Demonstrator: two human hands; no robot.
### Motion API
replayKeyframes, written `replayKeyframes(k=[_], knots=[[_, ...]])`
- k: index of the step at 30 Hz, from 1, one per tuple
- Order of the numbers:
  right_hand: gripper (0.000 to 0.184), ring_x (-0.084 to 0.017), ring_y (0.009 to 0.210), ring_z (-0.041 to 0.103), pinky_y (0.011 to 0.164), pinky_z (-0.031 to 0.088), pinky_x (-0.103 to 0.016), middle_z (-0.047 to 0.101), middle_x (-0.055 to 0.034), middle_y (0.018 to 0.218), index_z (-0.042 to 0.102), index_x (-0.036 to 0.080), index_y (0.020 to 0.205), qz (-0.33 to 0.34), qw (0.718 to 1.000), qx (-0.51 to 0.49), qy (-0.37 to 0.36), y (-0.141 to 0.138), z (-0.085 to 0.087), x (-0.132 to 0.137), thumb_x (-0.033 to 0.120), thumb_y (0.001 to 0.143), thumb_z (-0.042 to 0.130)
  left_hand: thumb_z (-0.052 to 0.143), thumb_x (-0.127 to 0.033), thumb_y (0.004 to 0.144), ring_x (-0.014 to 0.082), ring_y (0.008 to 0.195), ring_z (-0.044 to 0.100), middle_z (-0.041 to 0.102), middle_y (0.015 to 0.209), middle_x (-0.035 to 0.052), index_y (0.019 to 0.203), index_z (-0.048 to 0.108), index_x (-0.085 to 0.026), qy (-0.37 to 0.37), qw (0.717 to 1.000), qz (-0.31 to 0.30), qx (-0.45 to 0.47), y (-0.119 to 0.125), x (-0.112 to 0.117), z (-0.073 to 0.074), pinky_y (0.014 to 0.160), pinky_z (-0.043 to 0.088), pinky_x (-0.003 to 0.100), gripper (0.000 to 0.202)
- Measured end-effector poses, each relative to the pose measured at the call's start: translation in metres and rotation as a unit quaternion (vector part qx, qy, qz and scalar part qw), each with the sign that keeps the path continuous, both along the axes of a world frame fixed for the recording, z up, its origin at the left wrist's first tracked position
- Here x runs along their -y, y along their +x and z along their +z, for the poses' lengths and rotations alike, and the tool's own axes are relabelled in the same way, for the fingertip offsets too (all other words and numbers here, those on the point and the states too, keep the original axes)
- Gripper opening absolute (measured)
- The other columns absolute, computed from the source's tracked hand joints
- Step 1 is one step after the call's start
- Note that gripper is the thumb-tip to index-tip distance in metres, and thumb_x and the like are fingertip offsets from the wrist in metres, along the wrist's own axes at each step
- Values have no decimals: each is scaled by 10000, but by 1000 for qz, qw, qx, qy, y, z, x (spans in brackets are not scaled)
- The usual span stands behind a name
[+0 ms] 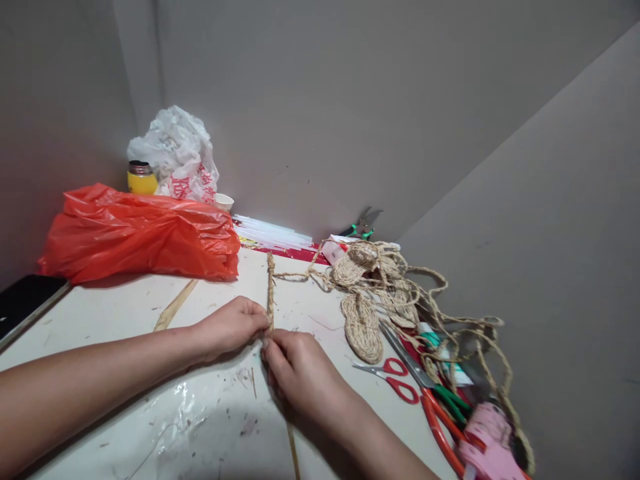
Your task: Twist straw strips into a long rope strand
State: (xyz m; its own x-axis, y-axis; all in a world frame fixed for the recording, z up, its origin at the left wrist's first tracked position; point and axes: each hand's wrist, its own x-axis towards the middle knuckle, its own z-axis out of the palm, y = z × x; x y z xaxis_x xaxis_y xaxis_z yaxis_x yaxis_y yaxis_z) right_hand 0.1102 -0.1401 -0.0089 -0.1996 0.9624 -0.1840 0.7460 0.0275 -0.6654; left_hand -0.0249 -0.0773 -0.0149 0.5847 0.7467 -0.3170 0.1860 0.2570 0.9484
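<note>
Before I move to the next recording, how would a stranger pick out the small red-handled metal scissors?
On the white tabletop, look right of the person's right hand to the nearest peanut-shaped woven tan piece. The small red-handled metal scissors lie just below it, blades pointing left. They're clearly smaller than the orange-handled scissors beside them.

Left hand (233, 325) and right hand (303, 367) — both pinching near part of braided cord (271, 287), which points away over white table (215, 427). Right of cord: woven sole (362, 327), small red-handled scissors (397, 381). Left: crumpled red plastic bag (150, 237) — yellow jar (142, 181) behind.
</note>
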Motion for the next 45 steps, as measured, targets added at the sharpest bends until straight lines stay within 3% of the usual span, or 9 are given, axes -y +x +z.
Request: replayKeyframes(k=[4, 8, 10, 14, 18, 21, 28, 36, 45], knots=[[274, -128, 559, 497, 540, 310, -242, 624, -65, 651, 589, 147, 665, 50, 991, 113, 49, -5, 14, 13, 204, 853, 398, 552, -277, 698, 36, 379, 216, 336, 415, -84, 533, 440, -161, 10, 1000, -4, -2, -1, 3, 7, 408, 123, 221, 231], [289, -96, 489, 429, 483, 281, -220, 552, 4, 540, 582, 153, 594, 187, 980, 11, -62, 11, 42, 16, 285, 836, 496, 587, -314, 712, 35, 343, 196, 305, 373, -93, 541, 418, -172, -8, 1000, -7, 25, -3, 1, 8, 387, 90, 231, 279], [363, -98, 478, 418, 465, 285, -217, 512, 15, 506, 547, 157, 561, 126, 988, -63, -68, 23, 46, 7, 372, 849, 494, 595, -334, 721, 39, 325, 191, 302, 365, -93, 556, 418, -180, -29, 998, -21, 57, -5, -1, 7, 372, 80, 241, 287], [322, -133, 582, 501, 535, 378, -231, 572, -18, 629, 576, 157, 707, -96, 978, -173, 58, 35, 26, -18, 433, 851, 492, 602, -357, 738, 42, 316, 211, 329, 386, -87, 575, 407, -187, -55, 993, -53, 94, -7, -5, 4, 361, 89, 246, 306], [317, -100, 507, 473, 509, 391, -218, 560, 3, 620, 546, 163, 763, -54, 935, -343, -77, 26, -2, -29, 467, 841, 501, 589, -381, 756, 39, 330, 201, 354, 402, -82, 620, 468, -168, -50, 992, -68, 96, -7, -6, 3, 370, 88, 246, 281], [358, -52, 359, 251, 359, 213, -185, 391, 79, 460, 456, 184, 668, -61, 905, -384, -170, 20, -9, -27, 499, 830, 506, 595, -363, 749, 39, 352, 177, 334, 402, -91, 660, 518, -146, -32, 994, -67, 81, -6, -6, 1, 384, 82, 240, 247], [417, -43, 364, 209, 338, 119, -197, 343, 85, 428, 492, 164, 615, -26, 926, -324, -195, 30, -8, -32, 524, 825, 510, 538, -350, 774, 103, 631, 498, 616, 720, 34, 731, 603, -108, 58, 991, -113, 37, -5, -9, -9, 581, 345, 200, 254], [324, -29, 306, 162, 309, 79, -196, 326, 103, 359, 502, 165, 562, -89, 888, -395, -217, 21, -11, -28, 411, 755, 586, 431, -293, 782, 106, 577, 434, 546, 631, -21, 715, 593, -146, 196, 962, -153, -117, -16, -14, 9, 549, 308, 205, 229], [356, -16, 295, 141, 311, 72, -191, 317, 106, 339, 439, 178, 490, -158, 855, -450, -202, 6, -12, -19, 399, 704, 617, 488, -290, 743, 148, 500, 438, 534, 533, 36, 590, 569, -178, 328, 900, -80, -277, -11, 18, 28, 523, 270, 265, 207]])
